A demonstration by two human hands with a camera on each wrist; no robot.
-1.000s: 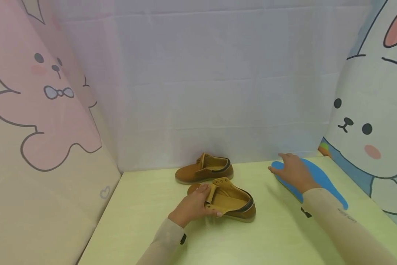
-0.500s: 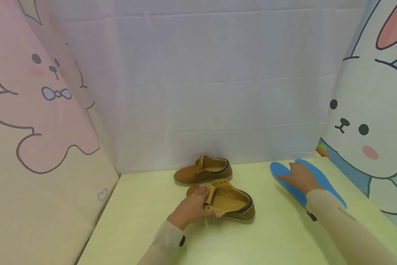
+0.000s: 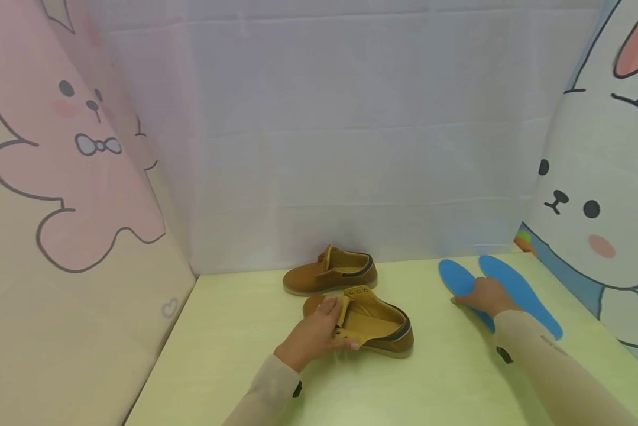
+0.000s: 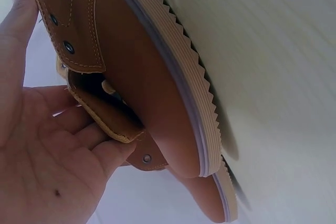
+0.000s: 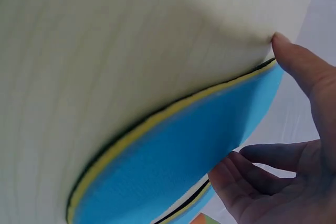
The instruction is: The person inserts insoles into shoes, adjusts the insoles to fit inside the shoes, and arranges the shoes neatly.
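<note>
Head view: R hand (image 3: 487, 297) now straddles left flat blue insole (image 3: 457, 277), wide, graspable we judge; L hand (image 3: 313, 331) holds near brown leather-look shoe (image 3: 374, 325).

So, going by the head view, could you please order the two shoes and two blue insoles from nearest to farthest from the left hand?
1. Front shoe: held by the left hand.
2. Rear shoe: just behind it.
3. Inner insole: off to the right, at the right hand.
4. Outer insole: farthest right.
</note>
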